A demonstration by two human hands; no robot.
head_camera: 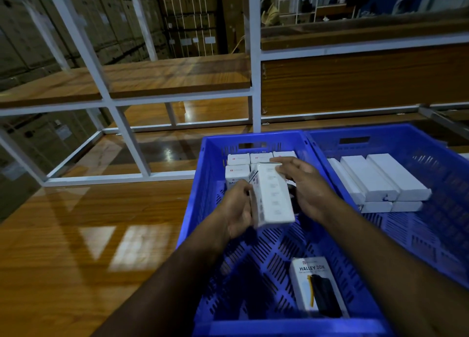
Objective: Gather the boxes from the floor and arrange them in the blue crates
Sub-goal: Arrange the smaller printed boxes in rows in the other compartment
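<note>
Two blue crates stand side by side on a wooden surface. Over the left crate (200, 184), both hands hold a white box (271, 197) tilted on its edge. My left hand (237, 209) grips its left side and my right hand (304, 184) curls over its far end and right side. Several white boxes (238, 160) stand packed along the left crate's far wall. One white and black box labelled HALLEY 20K (316, 287) lies flat near its front wall. The right crate (406, 136) holds several white boxes (380, 179) stacked flat.
The crates rest on a glossy wooden shelf board (76, 235). A white metal rack frame (127, 133) with more wooden shelves rises behind and to the left. Brown cartons (190, 19) are stacked in the background.
</note>
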